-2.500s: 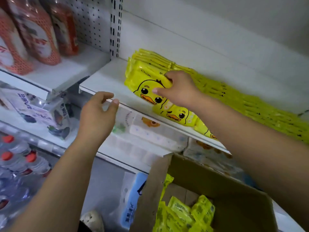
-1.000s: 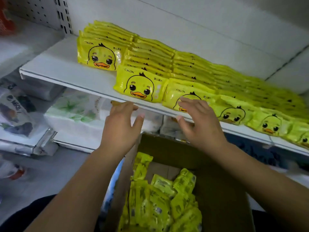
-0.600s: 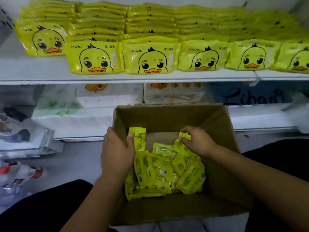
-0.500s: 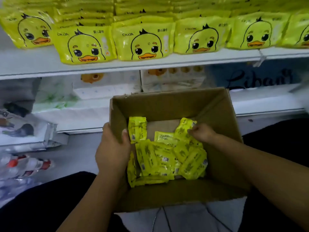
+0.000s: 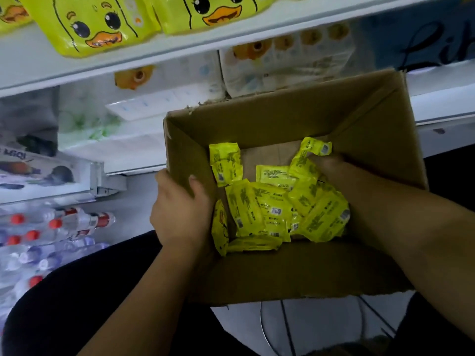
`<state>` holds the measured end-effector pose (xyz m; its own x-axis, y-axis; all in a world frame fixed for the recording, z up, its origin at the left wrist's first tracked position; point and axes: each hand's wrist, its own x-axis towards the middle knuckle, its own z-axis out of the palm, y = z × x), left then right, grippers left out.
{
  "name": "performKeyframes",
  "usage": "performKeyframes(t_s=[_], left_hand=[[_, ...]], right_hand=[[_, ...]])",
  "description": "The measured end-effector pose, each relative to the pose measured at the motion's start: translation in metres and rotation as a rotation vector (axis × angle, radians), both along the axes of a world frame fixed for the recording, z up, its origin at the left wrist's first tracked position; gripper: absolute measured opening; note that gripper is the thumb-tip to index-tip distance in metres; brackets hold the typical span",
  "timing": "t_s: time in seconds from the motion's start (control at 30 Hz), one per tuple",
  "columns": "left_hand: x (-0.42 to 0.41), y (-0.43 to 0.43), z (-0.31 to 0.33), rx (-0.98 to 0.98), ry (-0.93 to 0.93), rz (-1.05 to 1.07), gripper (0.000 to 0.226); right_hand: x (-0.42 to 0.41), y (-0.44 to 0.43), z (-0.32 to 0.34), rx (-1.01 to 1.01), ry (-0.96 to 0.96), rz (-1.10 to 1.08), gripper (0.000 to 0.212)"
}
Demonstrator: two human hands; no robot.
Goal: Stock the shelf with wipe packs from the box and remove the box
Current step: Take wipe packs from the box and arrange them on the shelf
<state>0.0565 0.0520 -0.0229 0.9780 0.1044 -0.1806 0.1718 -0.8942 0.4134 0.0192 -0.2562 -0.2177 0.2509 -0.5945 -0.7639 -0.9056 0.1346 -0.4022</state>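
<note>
1. brown cardboard box [image 5: 282, 119], top open, sits mid-view, below the white metal shelf [image 5: 180, 51].
2. left hand [image 5: 180, 209] grips the box's left wall: thumb hooked over the rim on the inside, fingers wrapped round the outside.
3. right hand [image 5: 331, 163] is down inside the box on its right side, closed on a raised yellow wipe pack [image 5: 307, 155]. the pack's top end sticks up past the hand and is bent over. the fingertips are hidden behind the pack.
4. loose yellow plastic wipe packs [image 5: 257, 209] lie in a jumbled heap on the box floor, printed backs up, mostly toward the near wall. one leans against the left wall, near the left thumb. bare cardboard floor shows at the far side.
5. yellow duck-faced packs [image 5: 97, 24] stand along the front edge of the white shelf, cropped by the top of the view.
6. white soft packs with orange print [image 5: 282, 65] sit on the shelf below, behind the box.
7. clear bottles with red caps [image 5: 64, 224] lie at lower left.
8. dark trouser legs [image 5: 77, 304] show either side of the box.
</note>
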Motion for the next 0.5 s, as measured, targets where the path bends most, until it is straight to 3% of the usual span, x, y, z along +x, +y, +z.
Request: performKeyframes(t_s=[0.3, 0.5], left_hand=[[0.002, -0.001, -0.005, 0.047, -0.02, 0.016, 0.038], [0.003, -0.004, -0.005, 0.077, -0.036, 0.017, 0.04]], right_hand=[[0.013, 0.008, -0.002, -0.058, 0.188, 0.161, 0.096], [0.009, -0.001, 0.002, 0.106, -0.02, -0.167, 0.058]])
